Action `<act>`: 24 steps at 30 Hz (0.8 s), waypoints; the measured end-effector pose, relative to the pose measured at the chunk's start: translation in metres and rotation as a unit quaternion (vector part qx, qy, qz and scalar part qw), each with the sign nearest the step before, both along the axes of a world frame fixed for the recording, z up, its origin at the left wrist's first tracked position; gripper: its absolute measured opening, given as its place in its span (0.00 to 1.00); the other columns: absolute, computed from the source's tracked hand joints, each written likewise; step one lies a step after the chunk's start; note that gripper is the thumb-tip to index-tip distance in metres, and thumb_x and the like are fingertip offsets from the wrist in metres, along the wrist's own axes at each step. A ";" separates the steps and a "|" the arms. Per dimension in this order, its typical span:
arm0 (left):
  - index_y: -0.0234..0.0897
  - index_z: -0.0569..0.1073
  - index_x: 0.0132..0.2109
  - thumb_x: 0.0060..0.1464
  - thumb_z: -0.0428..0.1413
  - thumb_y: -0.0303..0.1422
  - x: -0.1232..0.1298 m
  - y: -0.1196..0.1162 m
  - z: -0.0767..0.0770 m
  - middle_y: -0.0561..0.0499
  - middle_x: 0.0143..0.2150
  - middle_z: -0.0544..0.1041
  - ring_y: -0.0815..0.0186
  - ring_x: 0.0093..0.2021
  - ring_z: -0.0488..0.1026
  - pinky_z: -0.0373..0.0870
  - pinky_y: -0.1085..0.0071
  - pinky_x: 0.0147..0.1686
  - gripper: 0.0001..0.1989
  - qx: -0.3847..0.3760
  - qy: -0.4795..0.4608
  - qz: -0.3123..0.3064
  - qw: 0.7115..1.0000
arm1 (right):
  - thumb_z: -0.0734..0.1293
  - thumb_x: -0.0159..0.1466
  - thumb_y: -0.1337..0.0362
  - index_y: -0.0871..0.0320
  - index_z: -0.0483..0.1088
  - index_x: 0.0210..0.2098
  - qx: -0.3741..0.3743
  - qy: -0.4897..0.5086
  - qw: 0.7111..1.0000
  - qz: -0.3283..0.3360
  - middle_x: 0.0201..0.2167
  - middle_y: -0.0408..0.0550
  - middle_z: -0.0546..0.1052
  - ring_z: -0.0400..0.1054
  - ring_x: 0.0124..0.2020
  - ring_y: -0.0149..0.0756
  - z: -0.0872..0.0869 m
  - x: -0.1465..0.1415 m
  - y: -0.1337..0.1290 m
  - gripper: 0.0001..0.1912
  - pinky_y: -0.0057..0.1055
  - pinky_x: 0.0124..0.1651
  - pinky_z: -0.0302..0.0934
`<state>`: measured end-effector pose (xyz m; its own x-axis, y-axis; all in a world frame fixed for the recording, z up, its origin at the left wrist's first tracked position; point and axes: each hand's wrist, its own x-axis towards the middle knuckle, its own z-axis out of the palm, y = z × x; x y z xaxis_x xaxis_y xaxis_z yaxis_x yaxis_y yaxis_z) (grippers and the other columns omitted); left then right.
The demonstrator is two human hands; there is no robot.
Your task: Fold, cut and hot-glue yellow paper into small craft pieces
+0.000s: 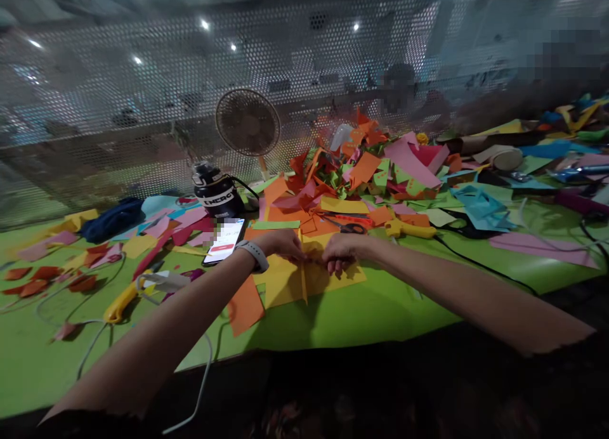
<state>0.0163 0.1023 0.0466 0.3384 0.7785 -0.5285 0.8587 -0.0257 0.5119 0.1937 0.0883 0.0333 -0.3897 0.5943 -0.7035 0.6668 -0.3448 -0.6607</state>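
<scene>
Left forearm (176, 312) lower left | yellow paper (285, 290) mid-frame looks light, bendy, I'd grab edges | my left fingers (295, 251), right fingers (337, 266) curled in, can't tell what's pinched

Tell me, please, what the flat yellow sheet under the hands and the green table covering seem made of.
Yellow sheet: matte paper or thin card, from its crisp, thin edges. Green table covering: probably plastic or coated paper, given its soft sheen.
</scene>
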 end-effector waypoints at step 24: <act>0.37 0.75 0.16 0.24 0.66 0.34 0.002 0.000 0.009 0.52 0.15 0.73 0.69 0.19 0.65 0.60 0.73 0.21 0.08 -0.037 -0.052 0.013 0.998 | 0.67 0.58 0.70 0.65 0.71 0.24 0.020 0.031 0.999 0.001 0.12 0.45 0.74 0.64 0.10 0.25 -0.004 0.002 0.000 0.07 0.16 0.13 0.54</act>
<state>0.0182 0.1019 0.0555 0.3748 0.7481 -0.5476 0.8007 0.0364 0.5979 0.1960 0.0882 0.0291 -0.4339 0.6207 -0.6531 0.6247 -0.3151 -0.7145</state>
